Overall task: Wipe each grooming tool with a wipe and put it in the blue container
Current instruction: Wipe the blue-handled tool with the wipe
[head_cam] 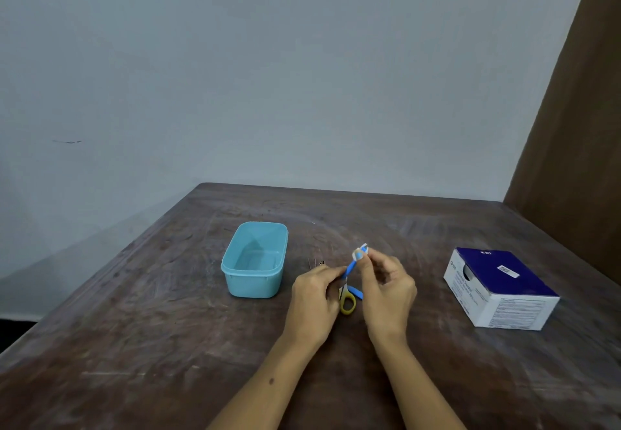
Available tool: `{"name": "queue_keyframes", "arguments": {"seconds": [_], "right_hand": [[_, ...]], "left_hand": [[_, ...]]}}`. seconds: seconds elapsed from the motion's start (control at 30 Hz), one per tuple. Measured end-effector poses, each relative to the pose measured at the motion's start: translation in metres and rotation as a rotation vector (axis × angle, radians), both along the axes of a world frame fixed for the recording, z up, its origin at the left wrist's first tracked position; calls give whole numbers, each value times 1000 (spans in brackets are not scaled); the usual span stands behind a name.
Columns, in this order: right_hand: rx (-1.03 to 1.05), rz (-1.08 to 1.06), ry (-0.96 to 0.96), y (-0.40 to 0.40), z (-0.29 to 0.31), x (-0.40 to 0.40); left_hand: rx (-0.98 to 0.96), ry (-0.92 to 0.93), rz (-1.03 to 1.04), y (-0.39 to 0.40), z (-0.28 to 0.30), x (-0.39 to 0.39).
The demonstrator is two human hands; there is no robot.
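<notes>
My left hand pinches the lower end of a slim blue grooming tool, held tilted above the table. My right hand pinches a small white wipe wrapped round the tool's upper tip. The light blue container stands open to the left of my hands, and I see nothing inside it. Below my hands lie small scissors with a yellow loop and a blue loop, partly hidden. A dark thin item peeks out behind my left hand.
A white and dark blue box stands at the right on the worn brown wooden table. A pale wall rises behind the table and a brown panel stands at the far right.
</notes>
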State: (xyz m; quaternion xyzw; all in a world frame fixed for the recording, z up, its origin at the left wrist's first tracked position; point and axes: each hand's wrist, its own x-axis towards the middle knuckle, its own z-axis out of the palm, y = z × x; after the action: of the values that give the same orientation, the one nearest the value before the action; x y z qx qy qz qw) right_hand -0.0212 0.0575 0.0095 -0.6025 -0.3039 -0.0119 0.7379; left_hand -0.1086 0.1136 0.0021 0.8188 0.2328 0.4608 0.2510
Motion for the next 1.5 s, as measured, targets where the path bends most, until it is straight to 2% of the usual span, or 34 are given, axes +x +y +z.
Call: {"name": "queue_keyframes", "arguments": {"seconds": [0.13,0.3,0.47,0.67,0.87,1.07,1.3,1.5], "right_hand": [[-80,90,3,2,-1,-3],[50,-31,28,-3,4,-1],[-36,43,22,1,1,-3],[66,-45,47,-1,2,1],[-4,27,25,1,2,-3],[89,-78,39,-2,3,-2],[32,-35,57,1,2,0],[63,-127,-14,0,0,1]], "left_hand": [[17,-24,57,0,3,-2],[58,30,31,-2,3,-1],[61,23,85,0,3,-2],[70,71,66,-5,5,-1],[48,58,97,-2,4,-2],[78,102,66,-5,3,-1],[92,92,98,-2,2,-2],[98,94,65,-6,2,0]]}}
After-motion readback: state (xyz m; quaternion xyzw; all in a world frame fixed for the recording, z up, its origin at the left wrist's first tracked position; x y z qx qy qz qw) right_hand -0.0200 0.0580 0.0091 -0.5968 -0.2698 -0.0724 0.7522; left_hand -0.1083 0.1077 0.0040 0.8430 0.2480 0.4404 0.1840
